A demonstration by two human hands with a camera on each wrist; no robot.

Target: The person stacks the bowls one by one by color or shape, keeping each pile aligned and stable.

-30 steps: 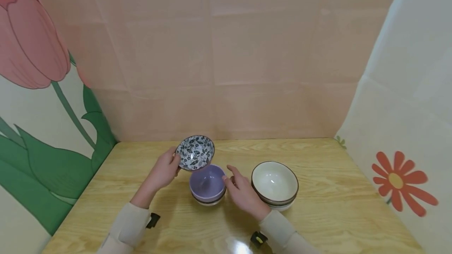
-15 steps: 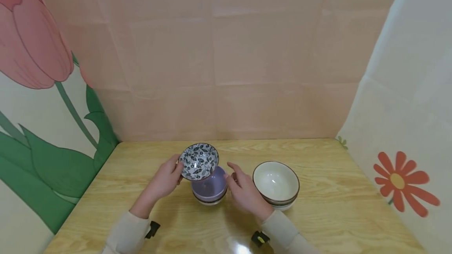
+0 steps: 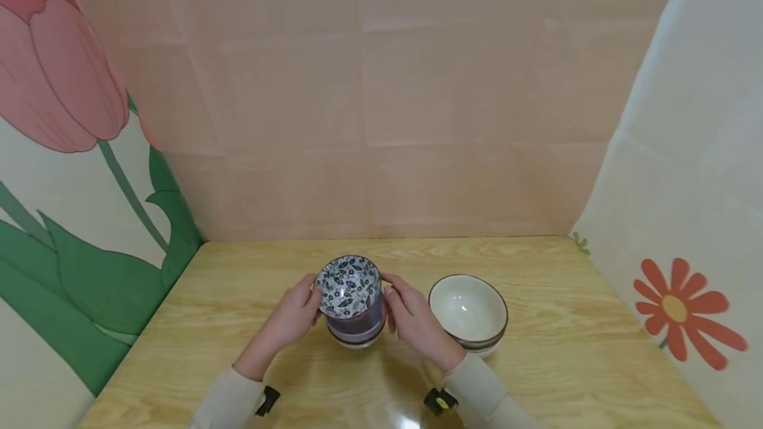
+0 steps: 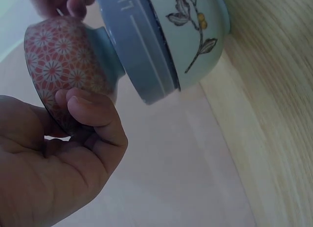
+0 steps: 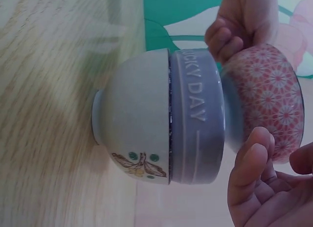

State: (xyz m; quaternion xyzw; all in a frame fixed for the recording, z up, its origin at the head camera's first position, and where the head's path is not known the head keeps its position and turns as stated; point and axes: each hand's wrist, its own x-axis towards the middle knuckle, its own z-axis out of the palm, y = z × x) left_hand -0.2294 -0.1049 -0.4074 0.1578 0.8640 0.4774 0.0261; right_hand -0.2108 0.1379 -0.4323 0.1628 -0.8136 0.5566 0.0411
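A small bowl (image 3: 348,286), black-and-white leaf print inside and red with white blossoms outside, is tilted over a two-bowl stack. My left hand (image 3: 294,313) grips its left rim, thumb inside and fingers curled along the outer wall. On the opposite side my right hand (image 3: 414,320) holds the bowl, fingers on its patterned outside and thumb by the rim. The bowl's foot is down inside the purple bowl (image 5: 198,114), lettered "LUCKY DAY". That one sits in a pale bowl (image 5: 139,119) with a painted sprig and dark rim, standing on the table.
To the right, close beside my right forearm, stands another stack, topped by a cream bowl (image 3: 467,310) with a brown rim. The wood-grain table (image 3: 566,349) is bounded by a pink backdrop (image 3: 369,118) and printed cloths at both sides.
My left hand has brought the patterned bowl rightward and down, from above the purple bowl's back left onto it. My right hand, earlier beside the purple bowl, now holds the patterned bowl's right side.
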